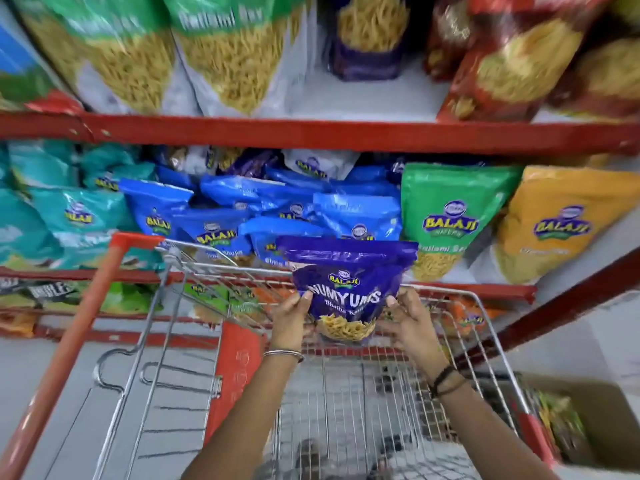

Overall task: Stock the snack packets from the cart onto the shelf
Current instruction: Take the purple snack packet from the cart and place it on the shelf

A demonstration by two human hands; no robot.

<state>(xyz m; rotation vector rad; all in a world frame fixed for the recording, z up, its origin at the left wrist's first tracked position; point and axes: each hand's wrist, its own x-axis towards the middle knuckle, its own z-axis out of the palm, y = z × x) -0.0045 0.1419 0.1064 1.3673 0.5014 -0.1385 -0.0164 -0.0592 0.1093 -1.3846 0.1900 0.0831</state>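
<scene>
I see both hands raised over the wire-mesh shopping cart with red plastic trim [491, 327], holding one glossy purple snack packet with a clear window of yellow sticks [346, 289] upright between them. My left hand [289, 318] grips its lower left edge, thumb on the front; my right hand [410, 320] clasps the lower right edge. The packet hangs above the cart's far rim, just in front of the red-edged metal shelf [311, 135]. Behind it lie blue snack packets [214, 220], piled loosely, with a green packet [450, 216] and a yellow packet [561, 223] standing to the right. A cardboard box [599, 420] sits beside the cart.
</scene>
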